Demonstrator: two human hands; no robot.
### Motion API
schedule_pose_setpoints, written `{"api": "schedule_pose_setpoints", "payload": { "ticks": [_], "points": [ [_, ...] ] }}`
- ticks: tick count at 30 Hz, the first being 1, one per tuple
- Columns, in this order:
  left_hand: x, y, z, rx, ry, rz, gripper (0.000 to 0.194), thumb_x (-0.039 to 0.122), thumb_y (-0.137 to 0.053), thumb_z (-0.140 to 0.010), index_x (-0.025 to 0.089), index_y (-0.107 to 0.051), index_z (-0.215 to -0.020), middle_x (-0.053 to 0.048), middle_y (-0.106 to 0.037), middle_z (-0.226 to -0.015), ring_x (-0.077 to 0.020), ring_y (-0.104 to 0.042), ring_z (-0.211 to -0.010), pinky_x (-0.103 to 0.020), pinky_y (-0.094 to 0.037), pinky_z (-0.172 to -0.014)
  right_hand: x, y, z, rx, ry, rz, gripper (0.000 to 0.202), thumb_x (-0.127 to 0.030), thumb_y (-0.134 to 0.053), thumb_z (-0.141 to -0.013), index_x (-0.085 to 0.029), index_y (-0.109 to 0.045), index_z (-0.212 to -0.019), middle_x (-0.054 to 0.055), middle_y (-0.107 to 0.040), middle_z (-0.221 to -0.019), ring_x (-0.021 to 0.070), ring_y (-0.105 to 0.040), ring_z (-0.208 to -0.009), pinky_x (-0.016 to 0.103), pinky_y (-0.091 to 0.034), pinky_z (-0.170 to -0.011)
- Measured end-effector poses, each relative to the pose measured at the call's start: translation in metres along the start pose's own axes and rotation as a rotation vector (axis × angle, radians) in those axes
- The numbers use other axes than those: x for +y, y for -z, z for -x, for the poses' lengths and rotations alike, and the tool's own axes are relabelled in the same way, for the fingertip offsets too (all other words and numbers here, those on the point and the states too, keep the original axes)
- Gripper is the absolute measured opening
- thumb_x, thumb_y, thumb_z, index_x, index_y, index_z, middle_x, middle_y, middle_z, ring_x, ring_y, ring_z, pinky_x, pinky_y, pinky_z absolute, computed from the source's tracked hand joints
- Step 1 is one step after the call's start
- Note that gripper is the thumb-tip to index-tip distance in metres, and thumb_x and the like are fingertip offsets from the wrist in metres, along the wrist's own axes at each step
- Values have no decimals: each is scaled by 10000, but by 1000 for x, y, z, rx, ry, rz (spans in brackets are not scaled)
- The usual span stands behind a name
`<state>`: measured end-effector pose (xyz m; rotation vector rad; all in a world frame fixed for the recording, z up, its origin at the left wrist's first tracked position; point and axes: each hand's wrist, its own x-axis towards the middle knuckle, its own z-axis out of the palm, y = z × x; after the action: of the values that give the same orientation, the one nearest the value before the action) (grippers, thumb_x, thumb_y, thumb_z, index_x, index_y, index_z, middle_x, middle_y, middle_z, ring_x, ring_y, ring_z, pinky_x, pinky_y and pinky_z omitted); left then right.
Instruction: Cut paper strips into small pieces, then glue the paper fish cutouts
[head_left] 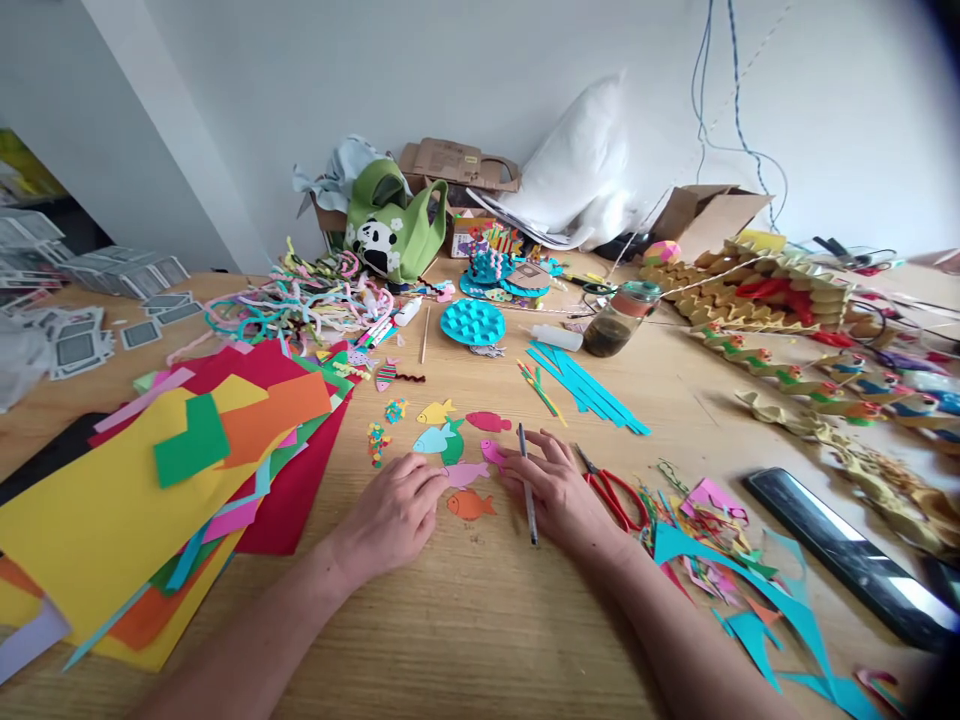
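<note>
Colourful paper fish lie together between my hands. My left hand (401, 508) is closed, fingers bent together, its fingertips at the left end of a lilac paper fish (469, 474). A pen (526, 490) is held between the fingers of my right hand (559, 485), whose fingertips meet a small pink fish (491, 453). Just below lies an orange fish (471, 505). Above are a light blue fish (431, 439), partly over a green fish (453, 447), a yellow fish (436, 411) and a crimson fish (488, 422).
Coloured paper sheets (97, 490) are piled at left. Red-handled scissors (615, 500) lie right of my right hand, near paper scraps (750, 570) and a phone (847, 550). Blue strips (589, 388), a glass jar (621, 320) and egg-carton pieces (750, 285) stand farther back.
</note>
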<state>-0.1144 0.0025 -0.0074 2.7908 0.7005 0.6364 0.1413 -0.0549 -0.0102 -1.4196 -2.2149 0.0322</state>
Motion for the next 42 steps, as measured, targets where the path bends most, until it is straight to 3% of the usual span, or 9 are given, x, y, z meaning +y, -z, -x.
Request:
{"api": "schedule_pose_setpoints", "payload": {
  "ticks": [4,9,16,20,25,31,36,42],
  "points": [
    [-1,1,0,11,9,6,372,34,-469,-804,177,-575,-1130,-77,-651,-1062,-229,-548,-1021,-428,-496,-906,1,0,1,-16,11,-7,339,-169,-541,-916,-269,-586,-1237,81,-719,-1030,320,-443,-1273,620,-340,-1029],
    [-5,4,0,70,89,-52,397,3,-458,-787,170,-583,-1124,-79,-645,-1057,-229,-540,-999,-425,-492,-896,-4,4,1,63,5,-45,365,-166,-515,-930,-259,-557,-1281,93,-703,-1066,312,-463,-1262,591,-385,-1014],
    [-10,0,2,38,158,-114,468,54,-481,-811,159,-512,-1266,-92,-624,-1171,-250,-506,-1078,-447,-461,-951,-22,0,-3,-114,116,-113,258,-216,-546,-920,-203,-607,-1170,106,-697,-1074,314,-444,-1266,590,-361,-1038],
    [-11,-2,3,22,177,-104,474,55,-482,-809,162,-507,-1270,-95,-627,-1151,-252,-505,-1093,-445,-464,-943,-21,2,-2,-76,42,-146,290,-204,-530,-926,-230,-586,-1209,98,-682,-1100,300,-468,-1242,538,-421,-998],
    [-14,-4,5,28,185,-108,476,47,-474,-804,177,-521,-1259,-82,-624,-1149,-252,-501,-1087,-450,-463,-949,-3,18,-4,-13,-75,-44,293,-196,-456,-966,-228,-556,-1240,102,-670,-1091,287,-481,-1200,459,-477,-895],
    [-19,-12,8,31,176,-142,470,45,-453,-803,150,-537,-1254,-79,-624,-1173,-253,-489,-1099,-452,-464,-968,35,36,-51,-194,-26,321,234,-262,-485,-963,-198,-625,-1139,112,-631,-979,263,-535,-974,419,-432,-853],
    [-21,-15,10,43,174,-162,505,37,-458,-784,156,-521,-1271,-68,-622,-1184,-241,-503,-1105,-421,-473,-974,67,27,-98,-359,101,540,199,-138,-500,-920,-159,-647,-1052,125,-610,-975,262,-504,-999,438,-324,-953],
    [-25,-17,13,96,153,-215,549,11,-450,-742,181,-521,-1258,-50,-635,-1171,-228,-528,-1104,-392,-489,-962,79,13,-113,-480,177,532,302,-89,-463,-885,-156,-629,-1129,124,-632,-972,261,-515,-996,439,-295,-980]
  ]
}}
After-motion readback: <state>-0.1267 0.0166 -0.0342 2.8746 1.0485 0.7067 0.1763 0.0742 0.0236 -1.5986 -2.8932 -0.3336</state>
